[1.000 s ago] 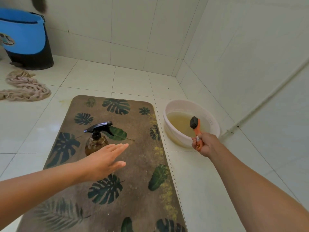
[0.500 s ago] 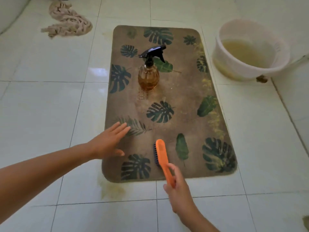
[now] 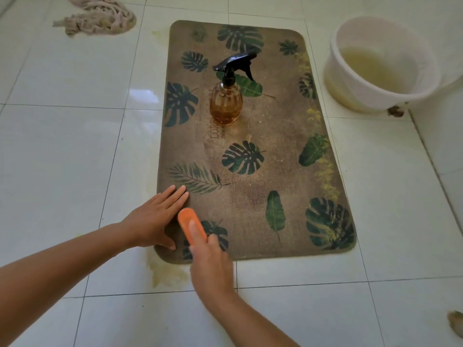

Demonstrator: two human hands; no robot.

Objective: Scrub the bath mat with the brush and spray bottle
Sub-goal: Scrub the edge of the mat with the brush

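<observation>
Our left hand (image 3: pixel 155 221) lies flat, fingers straight, pressing down the near left corner of the bath mat (image 3: pixel 275 171), which is spread on the tiled floor (image 3: pixel 62 146). Just beside it, our right hand (image 3: pixel 210 259) grips the orange brush (image 3: pixel 190 221), forefinger stretched along its back, bristles down on the mat. The spray bottle (image 3: pixel 226 103) stands upright on the mat's far half. A basin (image 3: pixel 350 91) of yellowish water sits on the floor past the far right corner, and a rag (image 3: pixel 100 18) lies far left.
</observation>
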